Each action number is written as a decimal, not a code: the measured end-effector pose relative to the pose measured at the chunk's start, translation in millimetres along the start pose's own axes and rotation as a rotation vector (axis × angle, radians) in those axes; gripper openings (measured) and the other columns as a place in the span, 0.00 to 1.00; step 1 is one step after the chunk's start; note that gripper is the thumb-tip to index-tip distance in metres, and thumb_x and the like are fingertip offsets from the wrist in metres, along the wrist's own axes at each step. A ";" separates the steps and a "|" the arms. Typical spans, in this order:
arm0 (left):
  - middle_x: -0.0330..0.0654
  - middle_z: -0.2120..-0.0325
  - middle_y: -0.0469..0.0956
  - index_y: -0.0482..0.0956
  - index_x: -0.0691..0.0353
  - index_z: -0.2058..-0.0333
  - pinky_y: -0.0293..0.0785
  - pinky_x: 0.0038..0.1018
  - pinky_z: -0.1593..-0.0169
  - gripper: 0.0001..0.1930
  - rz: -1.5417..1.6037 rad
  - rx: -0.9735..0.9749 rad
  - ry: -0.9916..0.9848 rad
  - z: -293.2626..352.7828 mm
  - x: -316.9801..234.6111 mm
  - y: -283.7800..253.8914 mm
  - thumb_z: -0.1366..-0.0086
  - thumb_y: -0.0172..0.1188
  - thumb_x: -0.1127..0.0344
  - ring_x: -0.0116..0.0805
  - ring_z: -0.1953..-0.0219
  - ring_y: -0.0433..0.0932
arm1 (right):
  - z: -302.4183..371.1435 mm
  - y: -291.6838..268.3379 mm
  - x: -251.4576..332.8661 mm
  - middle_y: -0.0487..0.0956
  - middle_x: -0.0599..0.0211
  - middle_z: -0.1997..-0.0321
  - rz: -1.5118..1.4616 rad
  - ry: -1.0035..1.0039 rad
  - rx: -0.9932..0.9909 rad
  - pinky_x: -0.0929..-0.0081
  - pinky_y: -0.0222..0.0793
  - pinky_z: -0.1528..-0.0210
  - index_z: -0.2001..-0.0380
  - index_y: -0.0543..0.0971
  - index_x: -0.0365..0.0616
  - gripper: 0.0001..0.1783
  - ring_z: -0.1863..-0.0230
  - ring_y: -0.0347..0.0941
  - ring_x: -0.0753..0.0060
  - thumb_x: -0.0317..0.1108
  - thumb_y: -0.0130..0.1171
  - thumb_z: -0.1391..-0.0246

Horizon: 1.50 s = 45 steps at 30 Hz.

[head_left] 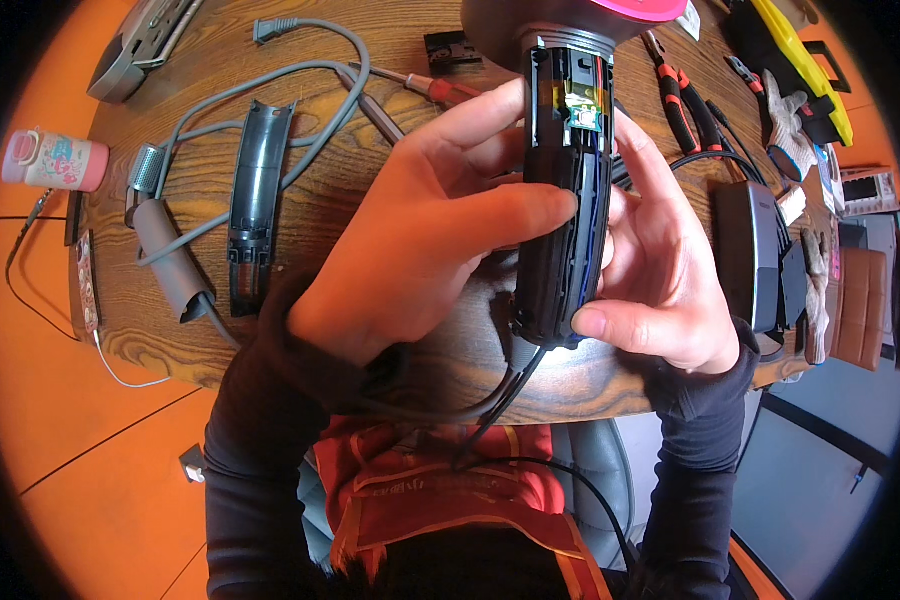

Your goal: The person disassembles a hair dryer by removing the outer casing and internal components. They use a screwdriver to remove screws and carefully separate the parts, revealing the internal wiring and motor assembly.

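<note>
Both my hands hold a hair dryer [542, 260] by its opened black handle, above the near part of the table. Its grey and pink head [570, 22] points away from me and is cut off at the top edge. A small green circuit board [584, 117] and thin wires show inside the handle. My left hand [400, 240] grips the left side, thumb lying across the middle. My right hand [660, 275] wraps the right side, its thumb at the handle's lower end. A black cable [515, 385] runs down from that end toward my lap.
On the wooden table [370, 350] at left lie a black curved shell [260, 180], a grey tube [168, 255] and a grey cord with a plug [273, 30]. A red-handled screwdriver [440, 88], pliers [682, 105], a glove [788, 125] and a dark box [748, 250] lie farther round. A pink cup [60, 162] stands far left.
</note>
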<state>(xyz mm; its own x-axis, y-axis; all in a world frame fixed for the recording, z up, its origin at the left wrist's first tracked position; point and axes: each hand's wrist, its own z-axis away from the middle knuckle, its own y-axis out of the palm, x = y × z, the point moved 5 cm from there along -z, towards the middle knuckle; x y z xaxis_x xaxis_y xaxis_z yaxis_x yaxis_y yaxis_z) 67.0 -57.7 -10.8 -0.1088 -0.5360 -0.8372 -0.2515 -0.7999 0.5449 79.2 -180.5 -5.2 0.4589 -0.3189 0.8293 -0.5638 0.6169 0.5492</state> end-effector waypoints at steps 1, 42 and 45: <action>0.48 0.52 0.68 0.57 0.68 0.45 0.65 0.30 0.47 0.30 -0.011 -0.006 -0.002 1.2 -1.0 0.6 0.47 0.54 0.73 0.37 0.51 0.70 | 0.1 -0.3 -0.3 0.62 0.53 0.43 -0.007 -0.007 -0.006 0.75 0.66 0.50 0.37 0.40 0.42 0.59 0.50 0.69 0.66 0.16 0.62 0.72; 0.45 0.57 0.66 0.47 0.64 0.42 0.67 0.33 0.48 0.43 -0.079 -0.037 0.015 -2.9 -12.4 -2.7 0.54 0.64 0.66 0.37 0.52 0.68 | 9.7 9.7 25.6 0.70 0.56 0.57 0.852 -0.792 -0.150 0.87 0.69 0.74 0.56 0.70 0.33 0.21 0.65 0.76 0.71 0.20 0.58 0.57; 0.46 0.57 0.66 0.47 0.63 0.43 0.69 0.34 0.50 0.42 0.004 -0.011 -0.009 -1.0 -13.7 -0.7 0.53 0.63 0.65 0.39 0.52 0.69 | 16.1 2.6 27.3 0.70 0.54 0.58 0.823 -0.892 -0.233 0.82 0.72 0.66 0.57 0.69 0.29 0.17 0.65 0.77 0.69 0.17 0.51 0.54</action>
<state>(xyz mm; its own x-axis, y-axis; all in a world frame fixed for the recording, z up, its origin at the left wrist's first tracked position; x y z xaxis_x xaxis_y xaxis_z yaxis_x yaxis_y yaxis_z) 69.7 -50.1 0.3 -0.1188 -0.5364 -0.8356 -0.2406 -0.8009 0.5484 79.1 -199.2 20.6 -0.6541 -0.0980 0.7500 -0.2854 0.9503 -0.1247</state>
